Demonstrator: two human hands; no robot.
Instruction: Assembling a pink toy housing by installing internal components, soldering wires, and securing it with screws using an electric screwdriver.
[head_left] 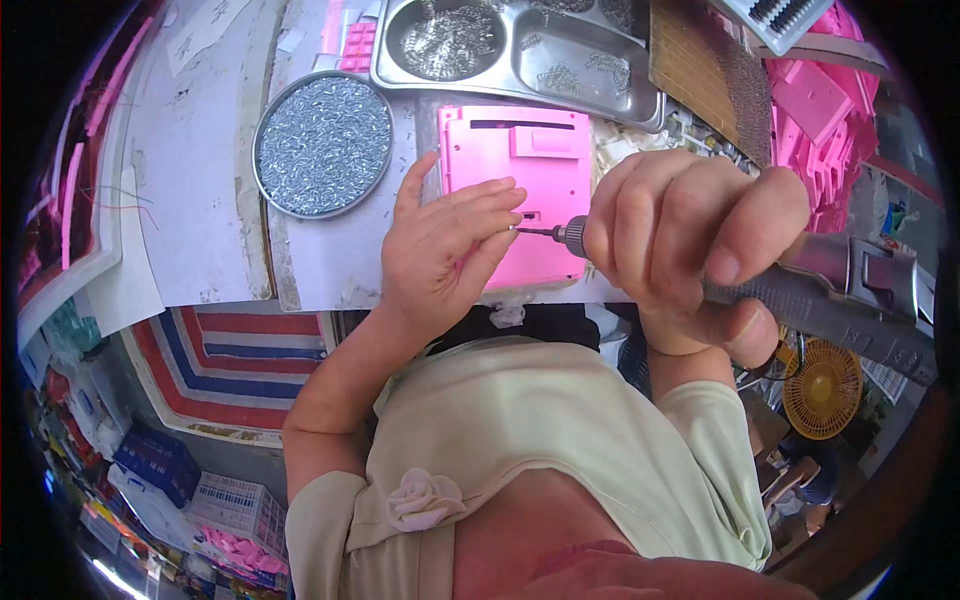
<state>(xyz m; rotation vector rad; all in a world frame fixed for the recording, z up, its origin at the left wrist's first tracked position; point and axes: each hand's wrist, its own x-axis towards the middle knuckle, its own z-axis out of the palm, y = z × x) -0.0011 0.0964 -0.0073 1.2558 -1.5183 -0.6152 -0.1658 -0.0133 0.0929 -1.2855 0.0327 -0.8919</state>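
"Lying where, the pink casing (555,195)?"
"At the table's (335,262) near edge. Right hand (680,225) grips a powered screwdriver (820,315); left hand (435,250) half-closed at its bit (538,231); whether pinching anything, cannot tell."
"Surroundings?"
"Dish of metal pieces (322,216), left; steel tray (508,50), far."

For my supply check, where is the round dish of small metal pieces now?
In the head view, the round dish is on the table at upper left, beside the steel tray, left of the pink casing.

Power screwdriver (815,318) over pink panel (475,160)
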